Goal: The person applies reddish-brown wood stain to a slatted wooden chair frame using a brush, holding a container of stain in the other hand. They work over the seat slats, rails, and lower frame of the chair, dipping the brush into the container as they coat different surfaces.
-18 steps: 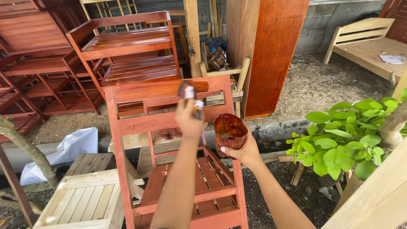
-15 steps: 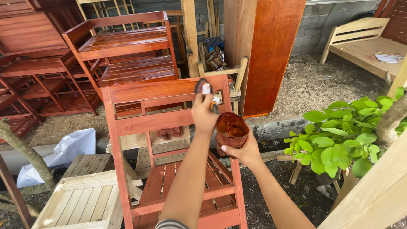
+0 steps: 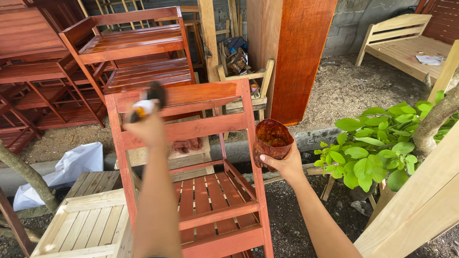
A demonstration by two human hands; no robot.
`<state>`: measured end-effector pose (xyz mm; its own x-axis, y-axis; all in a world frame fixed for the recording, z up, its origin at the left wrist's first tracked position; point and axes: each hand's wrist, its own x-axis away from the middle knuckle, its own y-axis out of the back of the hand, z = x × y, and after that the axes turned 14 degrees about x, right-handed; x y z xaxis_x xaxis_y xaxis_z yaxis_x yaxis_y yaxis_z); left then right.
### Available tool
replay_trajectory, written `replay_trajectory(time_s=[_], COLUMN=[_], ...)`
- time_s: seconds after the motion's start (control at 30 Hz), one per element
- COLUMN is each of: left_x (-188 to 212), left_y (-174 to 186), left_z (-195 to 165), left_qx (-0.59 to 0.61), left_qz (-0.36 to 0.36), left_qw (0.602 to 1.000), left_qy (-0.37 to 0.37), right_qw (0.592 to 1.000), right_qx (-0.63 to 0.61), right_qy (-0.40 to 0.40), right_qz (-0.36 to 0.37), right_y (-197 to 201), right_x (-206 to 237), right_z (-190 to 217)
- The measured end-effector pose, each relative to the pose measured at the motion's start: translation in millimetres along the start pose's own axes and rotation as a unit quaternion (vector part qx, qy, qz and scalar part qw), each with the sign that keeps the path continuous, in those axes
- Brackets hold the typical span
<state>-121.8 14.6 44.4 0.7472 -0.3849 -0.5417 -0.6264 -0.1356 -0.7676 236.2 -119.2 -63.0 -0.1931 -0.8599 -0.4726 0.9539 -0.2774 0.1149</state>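
A paintbrush (image 3: 147, 102) is gripped in the left hand (image 3: 146, 128), whose fingers are closed around the handle; the single fingers cannot be told apart, because this hand is blurred. The dark bristle end of the brush is held against the top rail of a red-stained wooden chair frame (image 3: 191, 129), near the rail's left end. A stained brown cup (image 3: 271, 142) is held in the right hand (image 3: 284, 165), just beside the right post of the frame. The cup is clasped from below and behind, with the thumb laid along its lower edge and the other fingers hidden behind it. The cup is kept nearly upright, and dark liquid is seen inside.

An unpainted wooden crate (image 3: 83, 224) is placed on the ground at the lower left, and a green leafy plant (image 3: 373, 148) is found to the right. Stained benches (image 3: 129, 45) are stacked behind the frame.
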Motion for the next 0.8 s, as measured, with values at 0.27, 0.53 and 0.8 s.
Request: replay_trajectory(time_s=[0.27, 0.53, 0.8], left_x=[-13.2, 154.9, 193.6], left_y=[21.9, -104.7, -145.7], left_z=[-9.2, 36.7, 43.4], left_qx=[-0.275, -0.250, -0.116], left_qz=[0.128, 0.300, 0.249], left_qw=[0.934, 0.913, 0.961], left_qy=[-0.188, -0.117, -0.021], right_qw=[0.996, 0.981, 0.974], right_qx=[0.084, 0.185, 0.216], right_qy=[0.009, -0.044, -0.025], right_qz=[-0.007, -0.030, -0.063], right_y=[13.7, 46.7, 78.7], right_x=[5.4, 22.0, 33.5], right_z=[4.6, 6.6, 1.6])
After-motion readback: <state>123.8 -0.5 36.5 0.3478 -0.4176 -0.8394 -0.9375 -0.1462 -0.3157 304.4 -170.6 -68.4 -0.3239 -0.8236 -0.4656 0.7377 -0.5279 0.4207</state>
